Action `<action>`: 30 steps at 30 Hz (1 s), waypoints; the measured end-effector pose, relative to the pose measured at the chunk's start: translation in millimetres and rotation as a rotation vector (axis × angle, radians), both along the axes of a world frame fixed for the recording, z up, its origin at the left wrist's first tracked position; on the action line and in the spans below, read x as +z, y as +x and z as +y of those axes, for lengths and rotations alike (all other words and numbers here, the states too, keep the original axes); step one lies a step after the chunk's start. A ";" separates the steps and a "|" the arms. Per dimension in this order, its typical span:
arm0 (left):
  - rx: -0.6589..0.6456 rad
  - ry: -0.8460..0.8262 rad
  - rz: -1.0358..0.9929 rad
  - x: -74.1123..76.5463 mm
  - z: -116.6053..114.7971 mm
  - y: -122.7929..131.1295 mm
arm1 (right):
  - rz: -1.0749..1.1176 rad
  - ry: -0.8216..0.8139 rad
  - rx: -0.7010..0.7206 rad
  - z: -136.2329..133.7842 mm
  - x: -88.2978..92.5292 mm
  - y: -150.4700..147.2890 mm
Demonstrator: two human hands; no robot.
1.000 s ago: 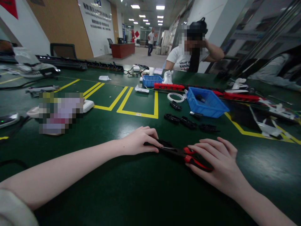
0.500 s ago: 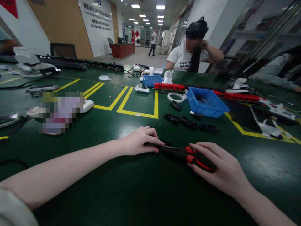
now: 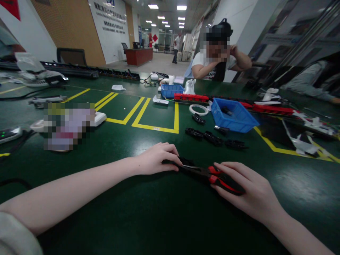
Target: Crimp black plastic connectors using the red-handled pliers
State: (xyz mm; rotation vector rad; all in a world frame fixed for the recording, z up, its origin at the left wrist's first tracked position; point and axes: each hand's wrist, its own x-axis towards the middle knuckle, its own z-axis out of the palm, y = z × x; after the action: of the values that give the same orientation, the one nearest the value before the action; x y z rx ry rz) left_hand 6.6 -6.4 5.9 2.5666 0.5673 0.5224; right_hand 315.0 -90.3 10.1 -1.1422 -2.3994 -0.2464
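Observation:
My right hand (image 3: 247, 184) is closed around the red-and-black handles of a pair of pliers (image 3: 202, 173), whose long dark jaws point left. My left hand (image 3: 159, 159) is closed by the jaw tips, thumb and forefinger pinching a small black part (image 3: 187, 161). Much of that part is hidden by the fingers and blends into the dark green table. Its exact kind cannot be made out. Beyond the hands lie several similar black parts (image 3: 212, 138).
A blue bin (image 3: 233, 118) holding a black part stands behind the loose parts, beside a white tape roll (image 3: 198, 110). A smaller blue bin (image 3: 172, 91) and red strips (image 3: 191, 97) lie farther back. A phone-like item (image 3: 70, 129) lies left. Another person sits across the table.
The plier jaws have shifted slightly down against the left fingertips, and more of the black part shows. Across the table, the person has raised a second hand toward the head.

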 end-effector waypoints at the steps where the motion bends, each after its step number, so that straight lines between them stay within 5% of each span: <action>1: 0.002 -0.004 -0.002 -0.4 0.2 0.0 | -0.002 0.002 0.001 -0.2 0.5 -0.2; 30: -0.015 -0.030 -0.047 -7.3 4.5 0.0 | 0.006 -0.081 0.021 -0.2 0.3 -2.9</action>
State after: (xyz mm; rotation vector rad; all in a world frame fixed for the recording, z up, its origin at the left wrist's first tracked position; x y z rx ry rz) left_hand 6.5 -1.8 -1.3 2.5212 0.5349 0.5635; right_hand 312.1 -90.5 10.4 -1.1504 -2.4345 -0.1394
